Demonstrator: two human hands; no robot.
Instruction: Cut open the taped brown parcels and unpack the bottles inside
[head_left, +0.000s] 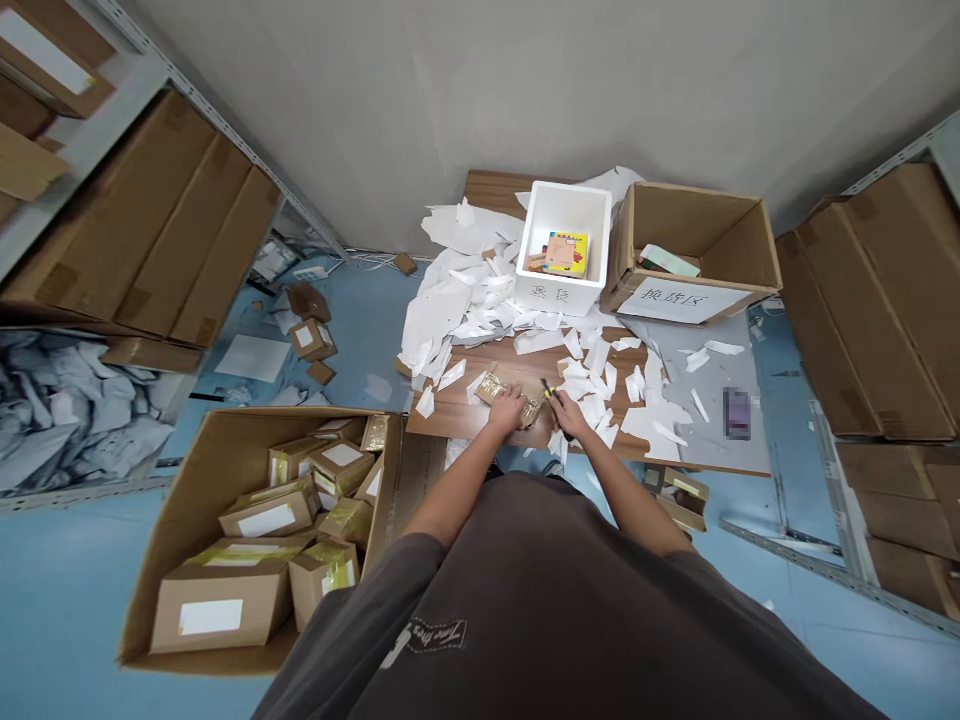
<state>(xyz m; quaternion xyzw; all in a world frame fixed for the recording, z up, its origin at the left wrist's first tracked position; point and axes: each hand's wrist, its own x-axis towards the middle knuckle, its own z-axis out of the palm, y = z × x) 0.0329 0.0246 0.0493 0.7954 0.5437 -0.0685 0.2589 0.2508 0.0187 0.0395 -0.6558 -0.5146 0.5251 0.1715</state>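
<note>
A small flattish cardboard box (491,386) wrapped in shiny tape lies at the front edge of the brown wooden table (435,415). My left hand (508,408) grips it from above, the fingers over its near side. Closed in my right hand (568,412) is a yellow-and-black utility knife (553,391), pointing up and to the left, close to the box's right end. Torn white paper scraps (592,385) surround both hands, mostly to the right and behind. Whether the blade touches the box is too small to tell.
Behind stand a white foam box (559,296) with small colourful packs and an open cardboard carton (690,205). A phone-like purple object (736,413) lies at right. On the left, a large carton (169,530) holds several taped parcels. Shelves with cartons (142,200) flank both sides.
</note>
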